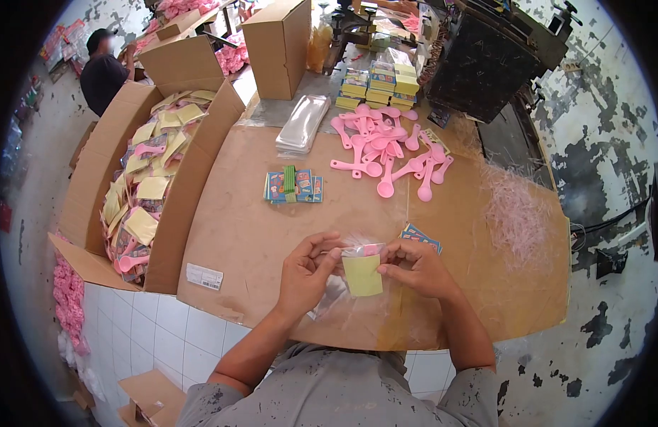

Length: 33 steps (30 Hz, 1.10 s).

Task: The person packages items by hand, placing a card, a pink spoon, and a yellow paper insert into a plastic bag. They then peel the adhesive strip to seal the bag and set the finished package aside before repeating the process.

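Observation:
Between my two hands is a small clear plastic bag [354,250] with a pale yellow card [363,276] and something pink at its upper edge, probably inside it. My left hand [309,274] pinches the bag's left upper side. On the other side, my right hand [419,267] has thumb and fingers closed at the bag's upper right edge. Just beyond the right hand lie a few blue printed cards [423,237], partly hidden by it. Farther up the table are a heap of pink plastic spoons [386,186] and a banded stack of blue cards [312,186].
Left of the table stands an open carton [174,249] full of packed bags. Flat clear bags [300,124] lie near a tall cardboard box [275,53]. Card stacks [381,84], a black machine [485,60] and clear plastic strips [517,213] are to the right. Another person [104,75] works far left.

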{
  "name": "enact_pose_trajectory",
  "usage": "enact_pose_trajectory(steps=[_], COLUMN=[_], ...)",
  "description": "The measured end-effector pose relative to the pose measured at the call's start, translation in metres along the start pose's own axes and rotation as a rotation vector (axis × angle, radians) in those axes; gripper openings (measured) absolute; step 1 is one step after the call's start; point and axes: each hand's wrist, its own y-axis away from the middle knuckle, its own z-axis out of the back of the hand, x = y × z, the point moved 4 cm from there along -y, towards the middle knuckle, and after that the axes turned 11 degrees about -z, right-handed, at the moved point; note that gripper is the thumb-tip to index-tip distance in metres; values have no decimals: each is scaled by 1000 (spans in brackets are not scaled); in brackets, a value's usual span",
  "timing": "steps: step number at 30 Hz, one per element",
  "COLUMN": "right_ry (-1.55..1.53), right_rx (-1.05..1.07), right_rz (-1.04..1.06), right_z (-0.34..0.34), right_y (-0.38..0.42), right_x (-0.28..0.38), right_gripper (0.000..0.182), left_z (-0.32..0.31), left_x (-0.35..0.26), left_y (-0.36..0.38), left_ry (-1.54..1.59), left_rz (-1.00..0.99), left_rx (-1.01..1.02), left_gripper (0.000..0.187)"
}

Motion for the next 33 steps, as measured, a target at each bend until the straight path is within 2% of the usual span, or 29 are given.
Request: enact_pose_trajectory(steps=[3, 6, 9, 11, 12, 13, 16, 17, 18, 19, 21, 24, 27, 30, 33], right_ry=[-164, -299, -217, -5, 100, 219, 530, 607, 683, 687, 694, 638, 585, 562, 481], right_rx=[23, 49, -88, -213, -278, -345, -503, -525, -548, -525, -477, -434, -466, -562, -549], right_rz=[63, 108, 113, 62, 34, 76, 173, 184, 194, 137, 16, -91, -8, 116, 84], right_z=[-6, -6, 12, 30, 37, 41, 49, 51, 53, 57, 63, 71, 76, 75, 76], right_y=[8, 16, 17, 18, 19, 20, 23, 24, 25, 25, 25, 21, 18, 18, 18], right_x=[22, 36, 26, 20, 17, 21, 30, 29, 27, 21, 5, -1, -4, -4, -2], right_gripper=[16, 14, 15, 18, 19, 22, 31, 33, 35, 37, 39, 37, 33, 26, 21], left_z=[-7, 7, 25, 61, 59, 54, 65, 71, 66, 56, 24, 15, 15, 17, 21], left_x=[-6, 0, -31, -44, -74, -97, -85, -67, -54, -41, -37, -15, -5, -1, 4], left_y=[4, 9, -2, -17, -27, -34, -40, -36, -30, -24, -7, 1, -1, -4, -7], left_ry=[-33, -218, -268, 72, 293, 433, 6, -303, -470, -635, -997, -1179, -1154, -1097, -1060], left_rz=[-14, 259, 122, -272, -355, -402, -458, -346, -261, -172, -222, -377, -344, -321, -302], left_rx=[84, 491, 294, -181, -320, -357, -217, -126, -8, 112, 267, 402, 438, 375, 346], left_gripper=[25, 25, 23, 29, 40, 48, 48, 46, 46, 45, 42, 39, 32, 28, 26])
